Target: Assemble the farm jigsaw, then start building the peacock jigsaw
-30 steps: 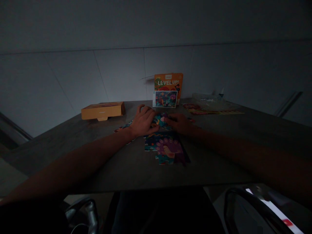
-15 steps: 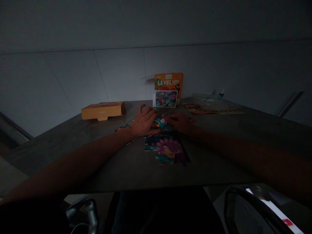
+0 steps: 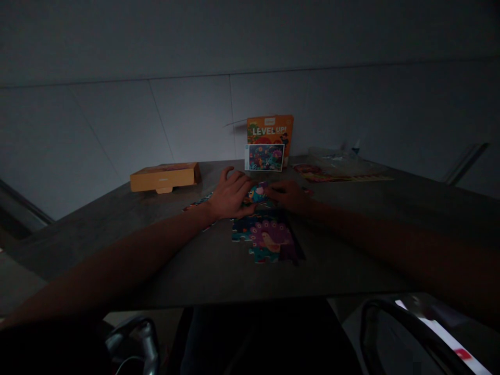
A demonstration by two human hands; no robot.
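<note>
A joined section of jigsaw puzzle (image 3: 269,239) with a purple peacock lies on the dark table in front of me. Just beyond it, my left hand (image 3: 231,195) rests with fingers spread over more puzzle pieces, its thumb pointing right. My right hand (image 3: 288,196) comes in from the other side, fingertips pinched at the edge of a colourful puzzle piece (image 3: 258,194) with teal and pink on it. Other joined pieces (image 3: 199,202) stick out to the left from under my left hand. Dim light blurs the exact contact of the fingertips.
An orange box (image 3: 166,178) stands at the left. At the back, a small puzzle picture card (image 3: 264,158) leans on an orange "LEVEL UP!" box (image 3: 269,129). A clear plastic bag (image 3: 339,161) and a printed sheet (image 3: 324,174) lie at the right rear. The table's front edge (image 3: 250,302) is near my lap.
Both hands stay almost where they were. The right fingers have shifted very slightly at the puzzle piece, and a little more of it shows between the hands.
</note>
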